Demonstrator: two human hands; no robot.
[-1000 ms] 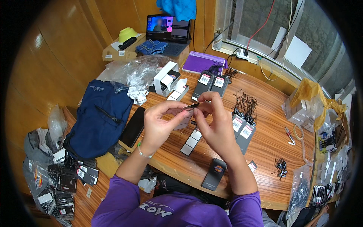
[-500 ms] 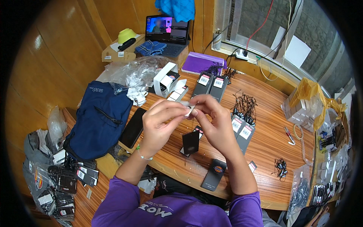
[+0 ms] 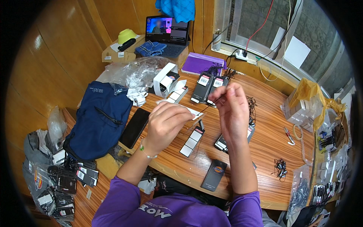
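- Head view, hands: your left hand [image 3: 166,123] and right hand [image 3: 232,109] are raised apart above the counter [image 3: 261,178], seemingly to keep the work clear of the pieces below.
- Head view, left fingers: closed in a pinch at the edge of a white slip [image 3: 195,112], presumably to steady it; the hand hides much of the grip.
- Head view, right fingers: thumb and forefinger meet on a thin black cord [image 3: 209,106], which runs fairly straight to your left fingertips, suggesting slight tension.
- Head view, beneath: a strip of white labels [image 3: 191,142] lies between your forearms, apparently for easy reach; a dark tag [image 3: 214,174] rests near the front edge.
- Head view, beyond: labelled grey tags [image 3: 202,87] lie side by side, label faces up, perhaps for order.
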